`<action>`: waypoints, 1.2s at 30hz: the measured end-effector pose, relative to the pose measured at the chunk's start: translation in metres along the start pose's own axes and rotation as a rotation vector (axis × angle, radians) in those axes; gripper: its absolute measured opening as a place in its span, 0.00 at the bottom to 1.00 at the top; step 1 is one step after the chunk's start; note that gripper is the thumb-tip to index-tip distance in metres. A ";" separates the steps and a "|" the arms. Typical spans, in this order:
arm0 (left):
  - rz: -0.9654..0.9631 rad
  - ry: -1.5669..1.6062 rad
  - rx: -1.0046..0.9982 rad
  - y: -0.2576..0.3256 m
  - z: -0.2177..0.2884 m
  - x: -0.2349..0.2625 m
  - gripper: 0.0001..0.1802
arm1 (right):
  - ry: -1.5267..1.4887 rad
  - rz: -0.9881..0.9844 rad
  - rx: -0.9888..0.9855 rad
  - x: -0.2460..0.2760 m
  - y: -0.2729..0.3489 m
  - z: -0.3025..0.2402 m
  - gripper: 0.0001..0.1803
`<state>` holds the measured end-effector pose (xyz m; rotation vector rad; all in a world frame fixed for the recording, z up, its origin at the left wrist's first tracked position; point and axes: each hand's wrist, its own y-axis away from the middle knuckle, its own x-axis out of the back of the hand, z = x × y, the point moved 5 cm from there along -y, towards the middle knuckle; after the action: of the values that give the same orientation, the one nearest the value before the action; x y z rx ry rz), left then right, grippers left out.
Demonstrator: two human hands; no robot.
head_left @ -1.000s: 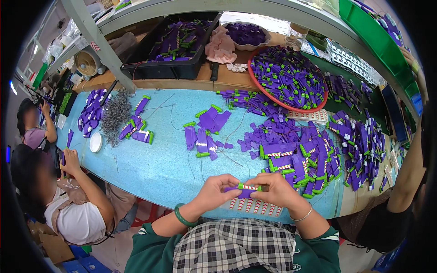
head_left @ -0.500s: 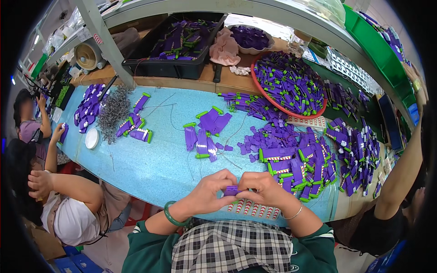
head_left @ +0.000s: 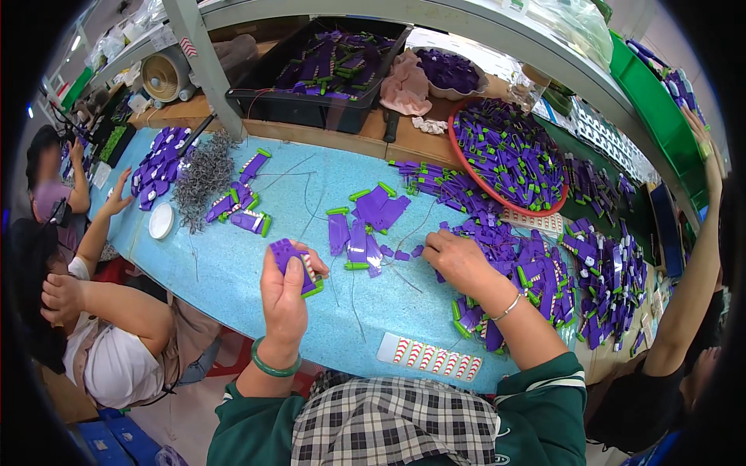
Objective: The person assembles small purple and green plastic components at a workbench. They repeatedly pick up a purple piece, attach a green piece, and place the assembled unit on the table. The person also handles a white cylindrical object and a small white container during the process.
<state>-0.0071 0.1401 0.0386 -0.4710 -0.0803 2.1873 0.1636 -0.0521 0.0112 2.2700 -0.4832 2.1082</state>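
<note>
My left hand (head_left: 284, 304) is closed around a flat purple plastic piece (head_left: 289, 256) with a green end and a red-and-white striped strip, thumb pressed on its face. Over to the right, my right hand (head_left: 465, 266) is at the left edge of a heap of small purple plastic parts (head_left: 475, 227). Its fingers are bent together, and what they grip, if anything, is hidden. Between my hands and farther off lie several purple pieces with green ends (head_left: 357, 237). A sheet of red-and-white striped stickers (head_left: 430, 358) lies at the table's near edge.
Beyond the heap stands a red-rimmed basket (head_left: 460, 152) of purple-green pieces. A black bin (head_left: 303, 114) and white bowl (head_left: 480, 87) sit farther back. At left are tangled grey wire (head_left: 203, 182) and a white lid (head_left: 161, 221). Co-workers' arms (head_left: 116, 307) are on both sides.
My hands have come apart from over the sticker sheet. The left went left and up with the purple piece; the right went to the heap. The left co-worker's hand now reaches out over the table.
</note>
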 end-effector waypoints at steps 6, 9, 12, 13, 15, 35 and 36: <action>-0.193 -0.004 0.280 0.026 -0.048 -0.031 0.11 | -0.816 0.087 -0.441 0.021 0.022 -0.002 0.09; -0.404 -0.155 0.423 0.046 -0.076 -0.056 0.10 | -1.564 0.096 -0.739 -0.001 0.054 -0.022 0.06; -0.622 -0.373 0.454 0.058 -0.074 -0.081 0.08 | -1.541 0.275 -0.701 0.006 0.064 -0.048 0.05; -0.663 -0.397 0.392 0.063 -0.077 -0.085 0.05 | -1.303 0.316 -0.625 0.011 0.066 -0.050 0.05; -0.731 -0.502 0.234 0.065 -0.069 -0.094 0.07 | -1.135 0.337 -0.615 0.013 0.071 -0.056 0.05; -0.797 -0.375 0.414 0.076 -0.076 -0.112 0.10 | -0.796 0.233 -0.551 0.031 0.070 -0.060 0.07; -0.843 -0.379 0.388 0.074 -0.077 -0.112 0.11 | -0.781 0.227 -0.552 0.035 0.070 -0.057 0.07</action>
<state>0.0264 -0.0017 -0.0152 0.1910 -0.0447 1.3791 0.0941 -0.1146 0.0366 2.6366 -1.1896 0.8483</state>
